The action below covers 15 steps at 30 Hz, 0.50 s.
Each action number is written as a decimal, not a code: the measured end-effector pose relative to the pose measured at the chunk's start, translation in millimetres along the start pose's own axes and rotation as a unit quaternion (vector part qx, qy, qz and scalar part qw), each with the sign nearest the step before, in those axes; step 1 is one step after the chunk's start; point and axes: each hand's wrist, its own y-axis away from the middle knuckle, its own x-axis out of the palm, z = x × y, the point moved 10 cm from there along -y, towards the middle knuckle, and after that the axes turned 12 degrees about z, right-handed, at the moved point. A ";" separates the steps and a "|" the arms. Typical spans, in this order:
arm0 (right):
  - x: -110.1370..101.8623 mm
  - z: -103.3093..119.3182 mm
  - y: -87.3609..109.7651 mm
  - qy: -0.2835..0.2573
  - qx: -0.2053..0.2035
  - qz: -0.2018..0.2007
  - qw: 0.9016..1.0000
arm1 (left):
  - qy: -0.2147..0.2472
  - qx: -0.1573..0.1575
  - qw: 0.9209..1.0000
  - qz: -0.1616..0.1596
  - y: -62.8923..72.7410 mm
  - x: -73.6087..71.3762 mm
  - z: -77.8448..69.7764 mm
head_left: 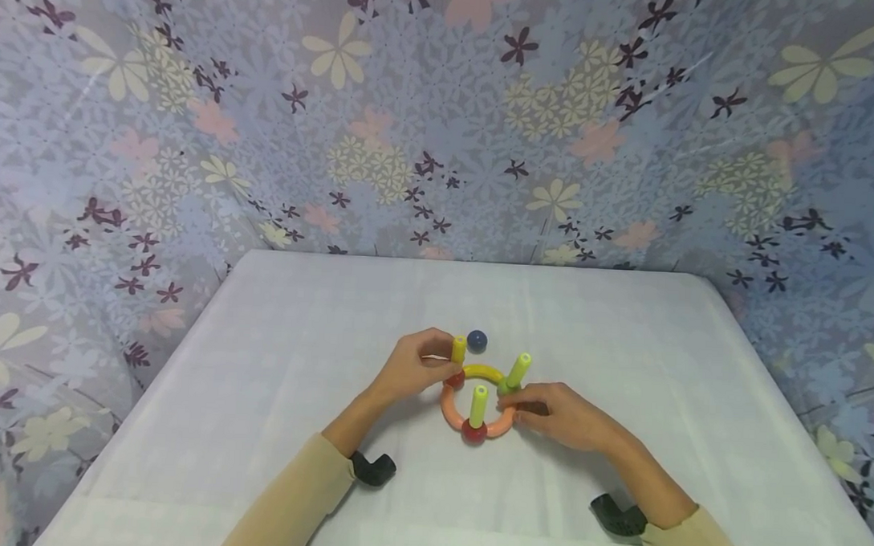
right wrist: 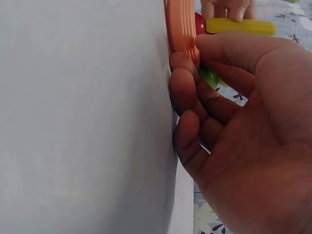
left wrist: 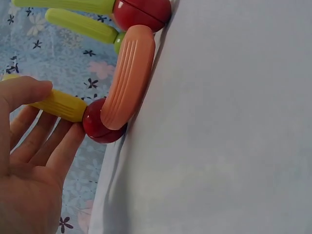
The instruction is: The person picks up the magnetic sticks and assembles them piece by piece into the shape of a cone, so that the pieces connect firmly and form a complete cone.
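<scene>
A ring of curved toy rods joined by balls lies on the white cloth. Its yellow curved rod (head_left: 484, 372) is at the back, and orange curved rods (head_left: 449, 410) form the left and right sides. My left hand (head_left: 415, 362) holds the upright yellow stick (left wrist: 66, 106) between thumb and fingers, just above the left red ball (left wrist: 100, 132). On the right, my right hand (head_left: 572, 418) pinches the right orange rod (right wrist: 181, 24) close to the green ball (head_left: 506, 389). Light green sticks (head_left: 479, 405) rise from the front red ball (head_left: 474, 433) and the green ball.
Behind the ring sits a loose dark blue ball (head_left: 477, 341). The white-covered table (head_left: 320, 301) ends at a floral curtain (head_left: 442, 128) at the back. Dark wrist devices (head_left: 375, 469) hang at both sleeves.
</scene>
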 end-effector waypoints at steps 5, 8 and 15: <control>2.3 1.0 -0.6 -0.004 0.001 0.009 1.000 | -0.018 -0.004 1.000 0.003 0.2 -2.5 -2.4; 4.7 1.7 -1.0 -0.007 0.002 0.017 1.000 | -0.018 -0.002 1.000 0.009 3.4 -2.7 -12.8; 7.2 2.1 -2.5 -0.016 0.009 0.024 1.000 | 0.004 -0.004 1.000 0.016 10.3 -2.0 -31.1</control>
